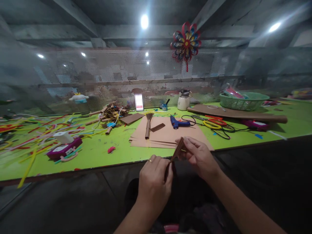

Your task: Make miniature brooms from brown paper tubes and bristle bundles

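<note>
Between my two hands, just off the table's front edge, is a folded strip of brown paper (177, 150). My left hand (156, 178) is closed round its lower end, a ring on one finger. At the upper end, my right hand (197, 154) pinches the strip between thumb and fingers. Beyond my hands lie flat brown paper sheets (168, 131). On them rest a rolled brown paper piece with a frayed, fanned top (148, 126), a small folded brown strip (158, 127) and a blue glue gun (179, 122).
Yellow-handled scissors (212, 125), orange-handled scissors (216, 119) and a black cable lie right of the sheets. Behind them are a green basket (243, 101) and a pale jug (183, 100). Pipe cleaners (26, 143), a purple power strip (63, 149) and a pile of brown rolls (113, 113) occupy the left.
</note>
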Available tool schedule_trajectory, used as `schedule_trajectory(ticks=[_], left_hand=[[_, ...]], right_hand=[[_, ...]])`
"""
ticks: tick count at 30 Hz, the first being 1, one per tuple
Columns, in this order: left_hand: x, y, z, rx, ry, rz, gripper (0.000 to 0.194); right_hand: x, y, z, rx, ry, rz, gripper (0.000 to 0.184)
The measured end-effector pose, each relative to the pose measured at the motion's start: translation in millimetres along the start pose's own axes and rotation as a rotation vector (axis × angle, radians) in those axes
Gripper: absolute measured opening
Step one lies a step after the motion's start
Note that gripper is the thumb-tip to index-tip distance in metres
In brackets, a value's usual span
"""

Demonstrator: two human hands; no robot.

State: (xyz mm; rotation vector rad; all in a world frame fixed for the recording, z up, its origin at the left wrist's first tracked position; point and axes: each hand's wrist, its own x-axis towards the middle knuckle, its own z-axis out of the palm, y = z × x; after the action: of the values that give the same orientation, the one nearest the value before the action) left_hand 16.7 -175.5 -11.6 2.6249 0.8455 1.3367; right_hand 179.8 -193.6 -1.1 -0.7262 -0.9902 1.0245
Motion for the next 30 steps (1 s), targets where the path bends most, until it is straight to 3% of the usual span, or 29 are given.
schedule_trajectory(ticks=[4, 10, 22, 26, 28, 30], left_hand=[[1.3, 6.9, -5.6, 0.138, -0.004, 0.082, 0.012], [2.3, 17.3, -11.3, 0.088, -0.010, 0.091, 0.011], [-0.6, 17.9, -10.8, 0.057, -0.033, 0.062, 0.012], [-2.8, 17.7, -9.6, -0.044, -0.053, -0.016, 0.012], [-3.7, 16.9, -7.6, -0.158, -0.104, -0.127, 0.013], [-3.8, 15.3, -4.9, -0.309, -0.202, -0.289, 0.015]], right_hand=[[-10.9, -3.6, 0.4, 0.035, 0.063, -0.051, 0.021], [-17.1, -5.8, -0.3, -0.001, 0.154, -0.035, 0.021], [-20.9, -6.3, -5.6, 0.021, 0.095, -0.034, 0.027], [-21.6, -2.4, -9.4, 0.031, 0.042, -0.021, 0.037], [-21.7, -0.7, -11.2, 0.029, 0.008, 0.001, 0.042], [-20.4, 1.0, -13.2, -0.016, 0.035, 0.031, 0.034]])
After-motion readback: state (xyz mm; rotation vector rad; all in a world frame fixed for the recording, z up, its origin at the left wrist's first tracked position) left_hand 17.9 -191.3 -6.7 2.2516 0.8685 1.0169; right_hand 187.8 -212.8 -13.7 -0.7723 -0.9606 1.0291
